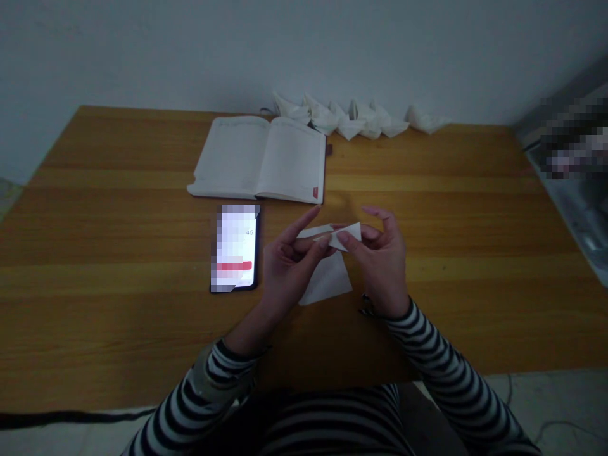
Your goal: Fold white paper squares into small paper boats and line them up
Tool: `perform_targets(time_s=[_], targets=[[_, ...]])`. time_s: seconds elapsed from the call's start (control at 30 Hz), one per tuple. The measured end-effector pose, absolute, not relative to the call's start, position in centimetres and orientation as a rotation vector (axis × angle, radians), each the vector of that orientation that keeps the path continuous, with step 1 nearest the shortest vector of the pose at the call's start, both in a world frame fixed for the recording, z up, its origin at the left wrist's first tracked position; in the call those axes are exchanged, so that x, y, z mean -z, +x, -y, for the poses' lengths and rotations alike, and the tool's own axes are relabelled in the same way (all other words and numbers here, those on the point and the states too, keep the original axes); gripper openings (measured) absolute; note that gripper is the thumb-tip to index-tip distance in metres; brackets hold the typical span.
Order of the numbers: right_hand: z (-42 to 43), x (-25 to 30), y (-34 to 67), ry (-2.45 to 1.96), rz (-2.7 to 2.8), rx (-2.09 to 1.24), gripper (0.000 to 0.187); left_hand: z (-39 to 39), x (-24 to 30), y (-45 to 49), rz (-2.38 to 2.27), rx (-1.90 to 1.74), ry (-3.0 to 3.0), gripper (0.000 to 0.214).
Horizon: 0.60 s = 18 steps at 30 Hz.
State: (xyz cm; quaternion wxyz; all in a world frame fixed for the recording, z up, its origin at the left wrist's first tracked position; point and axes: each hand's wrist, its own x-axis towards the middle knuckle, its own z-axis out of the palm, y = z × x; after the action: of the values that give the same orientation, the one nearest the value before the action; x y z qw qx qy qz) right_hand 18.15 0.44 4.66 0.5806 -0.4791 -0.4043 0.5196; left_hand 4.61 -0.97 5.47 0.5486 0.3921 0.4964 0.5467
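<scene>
A white sheet of paper [327, 278], partly folded, hangs between both hands above the middle of the wooden table [118, 329]. My left hand [289, 266] pinches the folded top edge from the left, index finger stretched out. My right hand [380, 266] pinches the same top edge from the right, thumb on the fold. Both sleeves are black-and-white striped.
A lit phone [235, 248] lies just left of my hands. An open notebook [261, 158] sits behind it. Several folded white paper shapes [351, 117] line the table's far edge by the wall. A grey object [574, 190] lies at the right edge.
</scene>
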Motion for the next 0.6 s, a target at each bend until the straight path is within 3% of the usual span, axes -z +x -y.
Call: perform_targets(time_s=[0.1, 0.2, 0.33, 0.43, 0.6], targets=[[-0.8, -5.1, 19.5, -1.165, 1.145, -1.351, 0.022, 0.9, -5.5, 4.3, -1.168, -1.271, 0.992, 0.063], [-1.2, -5.3, 20.8, -1.262, 1.485, -1.24, 0.031, 0.6, -5.2, 4.0, -1.182, -1.226, 1.079, 0.058], [-1.3, -5.4, 21.4, -1.261, 1.946, -0.967, 0.03, 0.1, -4.6, 3.4, -1.219, -1.124, 1.223, 0.035], [-1.2, -5.3, 21.3, -1.187, 2.041, -0.955, 0.028, -0.3, -4.6, 3.0, -1.226, -1.033, 1.247, 0.014], [-1.0, -4.8, 21.1, -1.155, 1.896, -1.053, 0.033, -0.7, -5.0, 2.3, -1.179, -0.854, 1.271, 0.026]])
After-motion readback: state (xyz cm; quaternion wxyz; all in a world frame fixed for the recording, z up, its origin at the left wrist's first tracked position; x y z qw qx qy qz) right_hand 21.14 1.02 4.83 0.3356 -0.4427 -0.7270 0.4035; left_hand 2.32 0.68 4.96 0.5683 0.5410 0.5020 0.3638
